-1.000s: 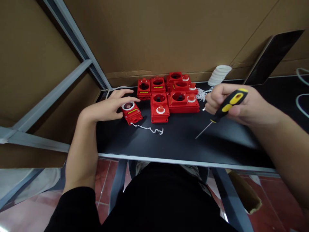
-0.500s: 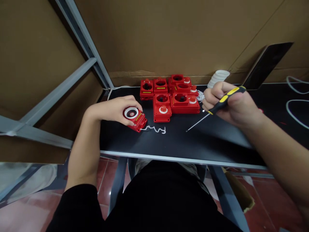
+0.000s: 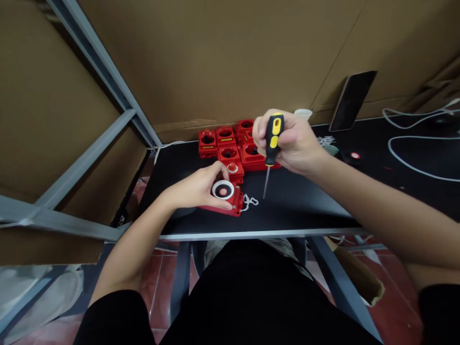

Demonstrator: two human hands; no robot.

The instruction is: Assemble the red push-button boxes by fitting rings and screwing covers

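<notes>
My left hand (image 3: 196, 189) grips a red box (image 3: 227, 200) with a white ring and red button on top, lying on the black table (image 3: 294, 206) near its front edge. A white cord (image 3: 250, 202) trails from the box's right side. My right hand (image 3: 293, 143) is closed round a black and yellow screwdriver (image 3: 272, 143), held nearly upright with its tip pointing down just right of the box. Behind both hands sits a cluster of several red boxes (image 3: 226, 143), partly hidden by my right hand.
Cardboard walls stand behind and to the left, with a grey metal frame (image 3: 108, 81) at the left. A dark slab (image 3: 352, 99) leans on the back wall. White cables (image 3: 417, 158) lie at the right, with a small red-and-white part (image 3: 355, 155) nearby.
My left hand has pulled the red box nearer the front edge. My right hand has swung the screwdriver from slanting to nearly upright and moved left over the table's middle.
</notes>
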